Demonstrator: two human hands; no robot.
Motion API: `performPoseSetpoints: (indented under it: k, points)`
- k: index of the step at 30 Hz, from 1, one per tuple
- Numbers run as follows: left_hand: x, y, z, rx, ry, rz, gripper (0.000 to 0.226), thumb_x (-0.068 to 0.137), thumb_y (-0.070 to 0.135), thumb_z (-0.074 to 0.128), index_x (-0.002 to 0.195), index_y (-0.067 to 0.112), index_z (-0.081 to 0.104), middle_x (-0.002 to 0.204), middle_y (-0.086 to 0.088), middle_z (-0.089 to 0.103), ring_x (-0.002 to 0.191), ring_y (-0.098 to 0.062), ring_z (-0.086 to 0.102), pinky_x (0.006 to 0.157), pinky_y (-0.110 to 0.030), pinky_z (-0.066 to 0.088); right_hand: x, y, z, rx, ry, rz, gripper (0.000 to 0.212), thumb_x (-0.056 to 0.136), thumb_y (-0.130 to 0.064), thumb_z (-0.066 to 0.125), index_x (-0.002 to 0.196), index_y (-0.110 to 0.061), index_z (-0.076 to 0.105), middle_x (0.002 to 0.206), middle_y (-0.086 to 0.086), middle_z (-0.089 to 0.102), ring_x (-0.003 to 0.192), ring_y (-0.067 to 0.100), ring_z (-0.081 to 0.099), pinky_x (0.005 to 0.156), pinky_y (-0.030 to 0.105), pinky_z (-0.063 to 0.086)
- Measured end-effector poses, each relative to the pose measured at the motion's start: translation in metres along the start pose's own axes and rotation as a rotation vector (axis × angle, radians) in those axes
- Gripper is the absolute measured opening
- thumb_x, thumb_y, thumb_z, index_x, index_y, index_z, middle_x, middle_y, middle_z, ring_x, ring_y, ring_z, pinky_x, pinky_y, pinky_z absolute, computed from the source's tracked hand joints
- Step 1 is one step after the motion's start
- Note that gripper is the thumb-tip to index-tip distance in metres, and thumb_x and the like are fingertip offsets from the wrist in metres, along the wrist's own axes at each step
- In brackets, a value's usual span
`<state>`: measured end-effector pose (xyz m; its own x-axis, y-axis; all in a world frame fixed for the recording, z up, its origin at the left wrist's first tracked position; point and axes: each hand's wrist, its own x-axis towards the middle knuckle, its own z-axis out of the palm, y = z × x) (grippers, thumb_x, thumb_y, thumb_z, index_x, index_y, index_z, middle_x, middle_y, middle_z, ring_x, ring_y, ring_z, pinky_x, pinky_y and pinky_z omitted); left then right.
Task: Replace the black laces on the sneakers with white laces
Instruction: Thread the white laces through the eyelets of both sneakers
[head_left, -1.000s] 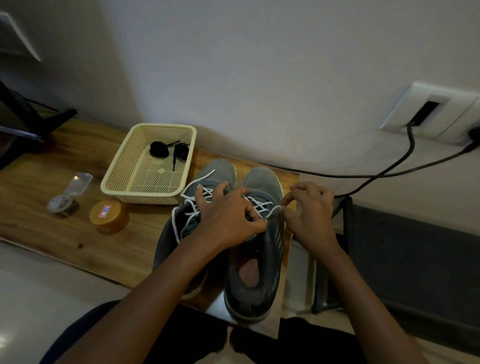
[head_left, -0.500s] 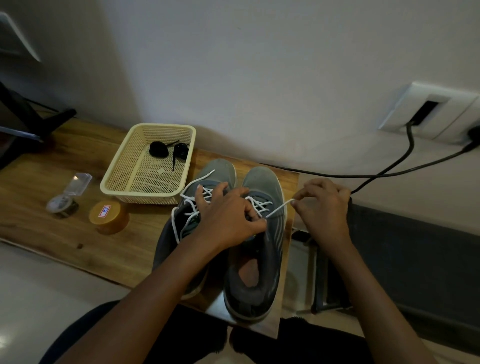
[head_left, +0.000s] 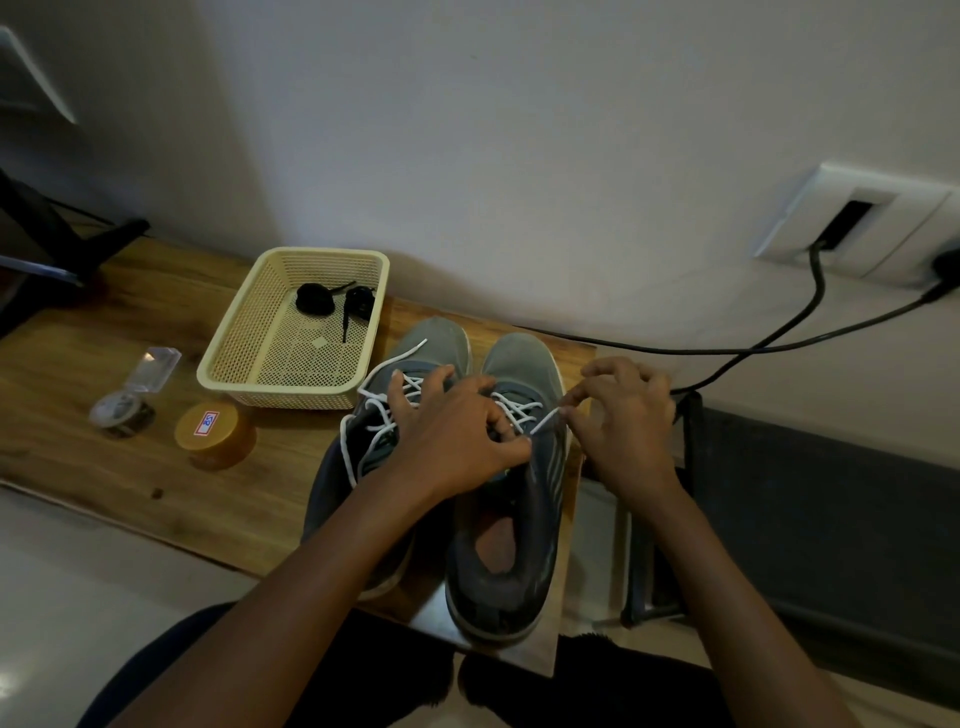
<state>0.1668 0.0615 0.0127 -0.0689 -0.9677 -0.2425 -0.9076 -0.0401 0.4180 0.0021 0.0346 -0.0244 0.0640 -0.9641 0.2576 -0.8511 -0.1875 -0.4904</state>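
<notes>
Two grey sneakers stand side by side, toes toward the wall, at the right end of a wooden table (head_left: 156, 457). The left sneaker (head_left: 431, 343) carries white lacing with a loose end lying over its toe. On the right sneaker (head_left: 524, 364) a white lace (head_left: 543, 421) crosses the upper eyelets. My left hand (head_left: 457, 436) lies over both tongues, fingers curled onto the right sneaker's eyelet edge. My right hand (head_left: 618, 415) pinches the white lace's free end just right of that sneaker. Two rolled black laces (head_left: 332, 301) lie in a cream basket (head_left: 234, 358).
An orange-lidded jar (head_left: 213, 426) and a small clear container (head_left: 124, 410) sit left of the sneakers. Black cables (head_left: 779, 332) run from a wall socket plate (head_left: 872, 228) at the right. A dark cushioned seat (head_left: 831, 509) adjoins the table's right end.
My right hand pulled the white lace's end out to the right, away from the right sneaker, and has now come back a little toward it. My left hand stayed in place.
</notes>
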Motion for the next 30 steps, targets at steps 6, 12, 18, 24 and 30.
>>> performPoseSetpoints:
  k: [6, 12, 18, 24, 30]
  points:
    - [0.000, 0.000, 0.000, 0.010, 0.000, 0.000, 0.024, 0.082, 0.050, 0.061, 0.065, 0.033, 0.062, 0.150, 0.018, 0.030, 0.144, -0.016, 0.006, 0.112, -0.057, -0.012, -0.002, -0.003, 0.003, 0.031, -0.049, -0.014, 0.014, 0.081, -0.018, 0.067, 0.095, -0.019, 0.066, 0.122, -0.002, 0.050, 0.116, 0.023, 0.031, 0.079, 0.024, 0.015]
    - [0.001, -0.001, 0.001, 0.007, -0.004, 0.002, 0.023, 0.082, 0.051, 0.061, 0.068, 0.033, 0.064, 0.149, 0.019, 0.030, 0.144, -0.015, 0.006, 0.112, -0.057, -0.011, -0.005, -0.005, 0.004, -0.039, -0.151, -0.091, 0.007, 0.079, -0.025, 0.072, 0.086, -0.024, 0.071, 0.132, -0.005, 0.048, 0.126, 0.024, 0.024, 0.086, 0.028, 0.014]
    - [0.002, 0.000, 0.002, -0.015, -0.019, 0.001, 0.021, 0.081, 0.047, 0.062, 0.072, 0.029, 0.069, 0.149, 0.020, 0.031, 0.144, -0.015, 0.006, 0.111, -0.057, -0.012, -0.005, -0.004, 0.009, 0.010, 0.012, -0.017, 0.007, 0.078, -0.021, 0.074, 0.083, -0.018, 0.071, 0.112, 0.000, 0.059, 0.113, 0.027, 0.038, 0.084, 0.032, 0.024]
    - [0.004, -0.002, 0.002, -0.019, -0.014, -0.005, 0.020, 0.080, 0.044, 0.063, 0.072, 0.027, 0.069, 0.149, 0.020, 0.032, 0.144, -0.015, 0.007, 0.112, -0.057, -0.012, -0.009, -0.012, 0.011, 0.019, 0.050, 0.024, 0.007, 0.084, -0.022, 0.068, 0.087, -0.016, 0.067, 0.101, -0.002, 0.056, 0.102, 0.018, 0.038, 0.079, 0.027, 0.021]
    - [0.005, -0.001, 0.004, -0.006, -0.003, -0.005, 0.023, 0.080, 0.048, 0.062, 0.067, 0.030, 0.064, 0.149, 0.019, 0.032, 0.143, -0.015, 0.010, 0.111, -0.057, -0.012, -0.003, -0.015, 0.005, 0.277, -0.140, 0.132, 0.023, 0.084, -0.019, 0.065, 0.069, -0.029, 0.052, 0.075, -0.014, 0.057, 0.091, 0.020, 0.055, 0.090, 0.042, 0.039]
